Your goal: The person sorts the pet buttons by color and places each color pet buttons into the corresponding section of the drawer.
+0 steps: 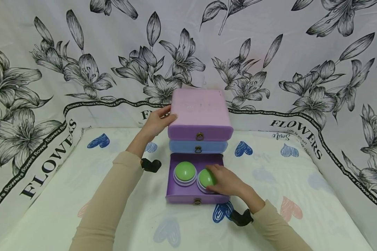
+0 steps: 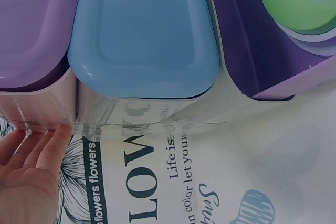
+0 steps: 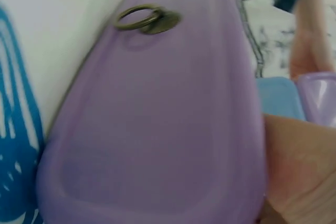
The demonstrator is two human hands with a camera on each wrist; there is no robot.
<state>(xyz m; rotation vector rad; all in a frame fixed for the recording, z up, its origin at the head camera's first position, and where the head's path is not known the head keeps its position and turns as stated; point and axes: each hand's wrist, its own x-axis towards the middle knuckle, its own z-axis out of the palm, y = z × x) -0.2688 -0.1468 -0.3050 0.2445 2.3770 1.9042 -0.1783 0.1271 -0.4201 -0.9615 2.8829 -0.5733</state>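
A small three-drawer cabinet (image 1: 201, 106) with a pink top stands upright on the bed-like surface. Its lilac top drawer and blue middle drawer (image 1: 183, 146) are closed, while the purple bottom drawer (image 1: 179, 198) is pulled out. Inside that drawer are two round white-based things with shiny green domes. My right hand (image 1: 226, 179) grips the right green-domed thing (image 1: 206, 178), thumb and fingers on opposite sides of its dome. The left green-domed thing (image 1: 185, 171) sits close beside it. With straight fingers, my left hand (image 1: 157, 122) touches the cabinet's upper left side.
White cloth (image 1: 138, 216) printed with hearts lies under the cabinet. Behind it rises a white sheet (image 1: 251, 21) with black flower drawings and lettering. Brass ring pulls hang on the drawer fronts. Dark straps sit at both wrists.
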